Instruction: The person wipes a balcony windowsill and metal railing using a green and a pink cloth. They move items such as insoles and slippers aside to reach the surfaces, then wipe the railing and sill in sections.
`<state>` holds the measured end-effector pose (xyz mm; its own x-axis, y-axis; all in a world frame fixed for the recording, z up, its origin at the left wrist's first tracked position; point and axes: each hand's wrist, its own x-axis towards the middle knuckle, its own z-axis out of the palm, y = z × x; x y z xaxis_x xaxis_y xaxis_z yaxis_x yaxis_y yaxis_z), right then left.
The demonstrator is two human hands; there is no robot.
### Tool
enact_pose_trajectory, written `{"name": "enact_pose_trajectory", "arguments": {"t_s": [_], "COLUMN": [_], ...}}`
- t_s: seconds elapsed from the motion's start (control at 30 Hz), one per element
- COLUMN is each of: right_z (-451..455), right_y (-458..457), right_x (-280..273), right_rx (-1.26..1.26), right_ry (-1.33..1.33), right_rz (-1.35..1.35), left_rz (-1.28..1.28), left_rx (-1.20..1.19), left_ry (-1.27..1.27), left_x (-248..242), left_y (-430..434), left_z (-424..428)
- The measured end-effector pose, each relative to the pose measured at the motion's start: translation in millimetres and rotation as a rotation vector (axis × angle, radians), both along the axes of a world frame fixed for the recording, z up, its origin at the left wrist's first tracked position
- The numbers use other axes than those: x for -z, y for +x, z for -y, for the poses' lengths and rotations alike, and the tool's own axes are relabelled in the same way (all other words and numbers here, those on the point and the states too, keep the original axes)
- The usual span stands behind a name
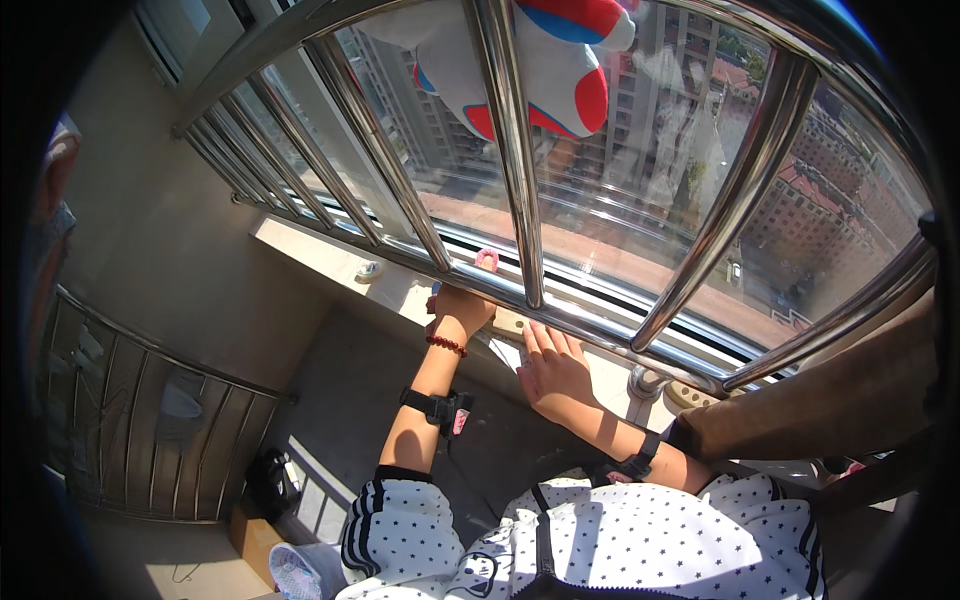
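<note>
My left hand (461, 309) reaches to the pale window sill (409, 289) at the lower rail of a steel railing (517, 294). Its fingers are mostly hidden, so its grip cannot be made out. Just beyond it, a small pink object (487, 259) shows behind the rail. My right hand (556, 371) lies palm down with fingers extended at the sill, its fingertips close to the rail. Between both hands sits a beige piece with round holes (510, 322). A white sheet-like piece (506, 351) shows beside my right hand, partly covered.
Steel bars (510, 150) stand before the window glass. A plush toy (525, 75) hangs at the top. A small round object (367, 271) rests on the sill's left part. Right of my hand are a rail post base (643, 381) and a holed beige strip (690, 396). A cardboard box (253, 541) stands lower left.
</note>
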<state>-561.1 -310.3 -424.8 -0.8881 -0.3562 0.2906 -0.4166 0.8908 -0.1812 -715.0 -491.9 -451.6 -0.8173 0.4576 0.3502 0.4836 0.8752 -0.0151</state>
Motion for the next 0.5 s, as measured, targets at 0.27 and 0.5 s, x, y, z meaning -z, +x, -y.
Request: {"name": "enact_pose_trajectory", "arguments": {"t_s": [0.27, 0.5], "right_z": [11, 15], "right_y": [6, 13], "right_x": [22, 41], "right_rx": [0.078, 0.084], "right_ry": [-0.094, -0.135], "right_rz": [0.036, -0.090], "left_rz": [0.220, 0.353], "left_rx": [-0.006, 0.096], "left_ry": [-0.202, 0.022], "left_x": [-12, -17], "left_y": [22, 43], "left_z": [-35, -64]}}
